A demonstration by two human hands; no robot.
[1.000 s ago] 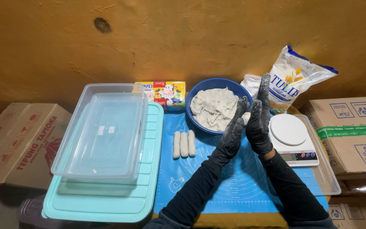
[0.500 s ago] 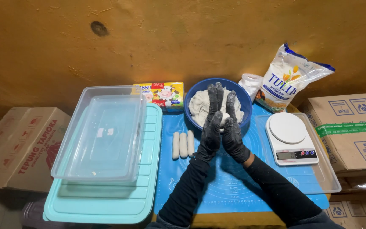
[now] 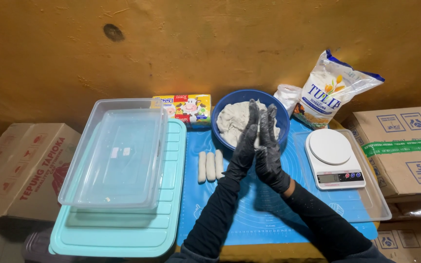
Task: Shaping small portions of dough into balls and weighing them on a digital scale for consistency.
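With both gloved palms pressed flat together, left hand (image 3: 245, 143) against right hand (image 3: 269, 146), I'm rolling a bit of dough between them, mostly hidden. They hover over the blue bowl (image 3: 278, 114); three finished dough sticks (image 3: 210, 166) lie on the blue mat (image 3: 269, 214). Next up, I reckon: even pressure.

My left hand (image 3: 246, 146) and right hand (image 3: 269, 148), both in black gloves, press palm to palm with fingers stretched upward, raised just in front of the blue bowl (image 3: 225, 104). My dark-sleeved forearms slope down and apart from the wrists toward my body.
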